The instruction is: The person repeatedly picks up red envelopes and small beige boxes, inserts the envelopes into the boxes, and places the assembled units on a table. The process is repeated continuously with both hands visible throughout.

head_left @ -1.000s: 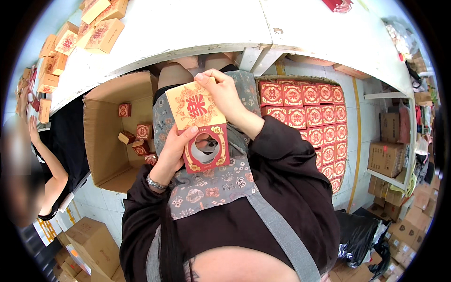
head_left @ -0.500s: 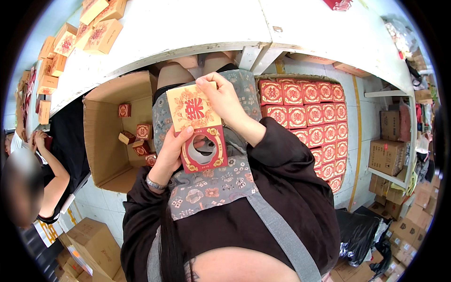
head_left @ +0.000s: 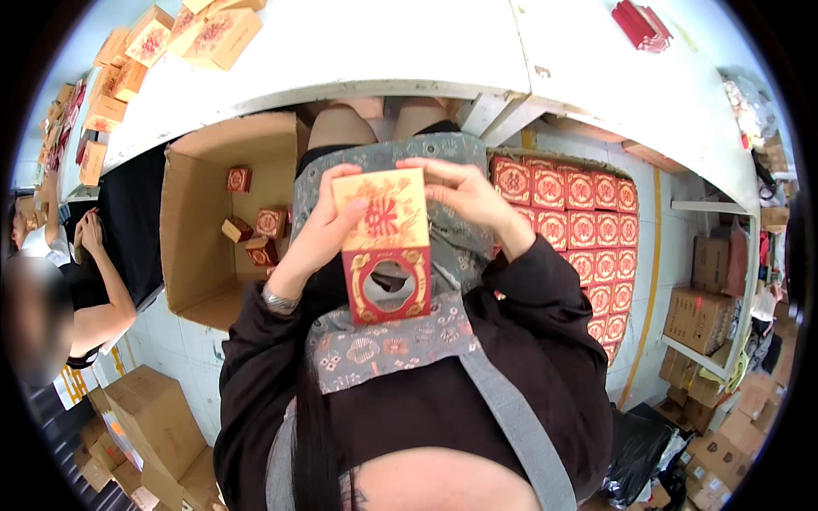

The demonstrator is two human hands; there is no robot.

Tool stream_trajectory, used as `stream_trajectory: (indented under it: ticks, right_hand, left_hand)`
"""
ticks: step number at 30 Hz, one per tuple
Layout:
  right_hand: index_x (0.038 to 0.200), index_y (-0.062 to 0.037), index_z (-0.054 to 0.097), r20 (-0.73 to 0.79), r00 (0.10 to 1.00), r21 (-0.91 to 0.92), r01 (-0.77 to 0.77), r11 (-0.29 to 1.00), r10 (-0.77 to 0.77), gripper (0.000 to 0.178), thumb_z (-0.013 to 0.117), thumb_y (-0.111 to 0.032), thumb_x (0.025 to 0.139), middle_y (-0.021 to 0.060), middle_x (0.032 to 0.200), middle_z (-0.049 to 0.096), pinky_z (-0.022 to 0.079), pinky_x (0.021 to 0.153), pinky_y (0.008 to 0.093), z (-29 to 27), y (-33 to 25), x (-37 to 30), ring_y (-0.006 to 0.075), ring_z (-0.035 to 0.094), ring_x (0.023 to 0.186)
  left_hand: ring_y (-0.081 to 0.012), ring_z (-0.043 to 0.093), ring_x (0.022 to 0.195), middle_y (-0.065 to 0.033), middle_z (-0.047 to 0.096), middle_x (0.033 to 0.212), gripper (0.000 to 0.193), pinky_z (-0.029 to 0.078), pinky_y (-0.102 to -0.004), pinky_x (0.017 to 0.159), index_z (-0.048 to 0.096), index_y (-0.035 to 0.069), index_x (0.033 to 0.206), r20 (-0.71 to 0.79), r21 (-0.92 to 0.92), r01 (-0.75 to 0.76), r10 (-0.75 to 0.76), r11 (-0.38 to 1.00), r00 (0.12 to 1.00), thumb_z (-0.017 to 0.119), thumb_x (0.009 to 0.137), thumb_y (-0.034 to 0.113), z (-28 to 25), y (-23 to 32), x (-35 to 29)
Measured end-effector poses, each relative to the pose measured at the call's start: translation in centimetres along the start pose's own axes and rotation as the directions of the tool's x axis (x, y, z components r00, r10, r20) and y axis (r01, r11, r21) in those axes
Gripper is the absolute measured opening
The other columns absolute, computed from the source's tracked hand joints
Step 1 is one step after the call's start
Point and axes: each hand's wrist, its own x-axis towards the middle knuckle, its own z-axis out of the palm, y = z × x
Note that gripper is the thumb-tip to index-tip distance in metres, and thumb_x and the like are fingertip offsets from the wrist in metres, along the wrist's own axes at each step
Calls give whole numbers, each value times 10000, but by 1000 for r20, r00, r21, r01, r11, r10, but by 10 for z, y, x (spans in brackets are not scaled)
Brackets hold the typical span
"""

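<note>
A small paper gift box (head_left: 382, 209), yellow with a red printed character on its upper face, stands in front of my lap. Its red lower face carries gold trim and a round cut-out, through which grey and dark shapes show. Along its left edge, my left hand (head_left: 328, 223) grips it, thumb laid on the yellow face. My right hand (head_left: 464, 194) is closed around the upper right corner, some fingertips hidden behind the edge.
On my left stands an open carton (head_left: 200, 281) with several small red boxes; on my right, another carton is filled with rows of red-gold boxes (head_left: 569, 228). Ahead is a white table (head_left: 383, 51) with yellow boxes (head_left: 226, 38) and red flat pieces (head_left: 641, 25). A co-worker (head_left: 94, 281) sits at far left.
The flat-looking box now has a squared shape with depth. My left hand has moved up to its yellow part; my right hand has shifted from the top edge to the right corner.
</note>
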Motion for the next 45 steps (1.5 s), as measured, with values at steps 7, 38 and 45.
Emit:
stream_trajectory:
  ticks: [7, 38, 45]
  right_hand:
    - [1220, -70, 611, 57, 992, 43, -119, 992, 116, 343, 580, 8, 888, 56, 1153, 654, 497, 868, 256, -16, -1, -9, 102, 595, 1026]
    - [1113, 4, 629, -103, 994, 169, -14, 986, 32, 212, 510, -73, 956, 90, 1138, 642, 459, 922, 296, 35, 26, -55, 149, 582, 1054]
    - [1148, 4, 619, -154, 981, 277, -71, 958, 118, 238, 485, -64, 964, 71, 1126, 643, 457, 908, 272, 55, 23, -60, 128, 578, 1039]
  left_hand:
    - [-103, 496, 1040, -61, 505, 1126, 371, 470, -261, 844, 325, 75, 1258, 168, 216, 20, -57, 976, 984, 531, 954, 134, 1, 12, -2]
    - [-188, 434, 1176, -139, 401, 1321, 251, 360, -320, 987, 471, 17, 1140, -3, 224, -102, 106, 969, 994, 526, 929, 142, 20, -24, -46]
    - [-174, 457, 1156, -140, 439, 1279, 234, 387, -309, 965, 447, 25, 1150, 33, 121, -147, 144, 982, 989, 479, 961, 159, 10, -42, -57]
